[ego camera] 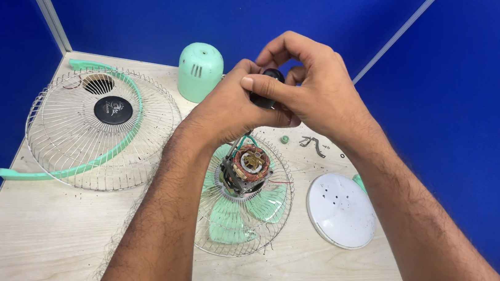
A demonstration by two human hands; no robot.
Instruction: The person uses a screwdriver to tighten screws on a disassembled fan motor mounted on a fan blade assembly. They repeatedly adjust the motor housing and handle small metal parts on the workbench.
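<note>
1. The wooden table (pixel 54 231) sits in a corner of blue partition walls (pixel 153 0) and carries the parts of a taken-apart fan.
2. A round wire guard (pixel 64 139) with a black centre disc and a mint-green rim band lies flat at the table's left side.
3. A second wire guard (pixel 266 223) lies near the middle, with translucent green fan blades (pixel 229 219) inside it.
4. A white round base plate (pixel 342 209) lies to the right, well apart from the first guard and just beside the second.
5. A mint-green motor cover (pixel 200 70) stands upright at the back of the table.
6. The exposed motor (pixel 247 168), with copper windings and green and red wires, stands on the blades, directly under the hands.
7. The left hand (pixel 228 107) is curled closed around a small black part (pixel 266 96), held up above the motor with wires running down from it.
8. The right hand (pixel 317 85) wraps over the left, thumb and fingers pinched shut on the same black part; most of the part is hidden, so it may be a capacitor or a switch.
9. A bent metal bracket (pixel 313 144) lies behind the second guard.
10. A small green nut (pixel 285 139) lies just beside the bracket.
</note>
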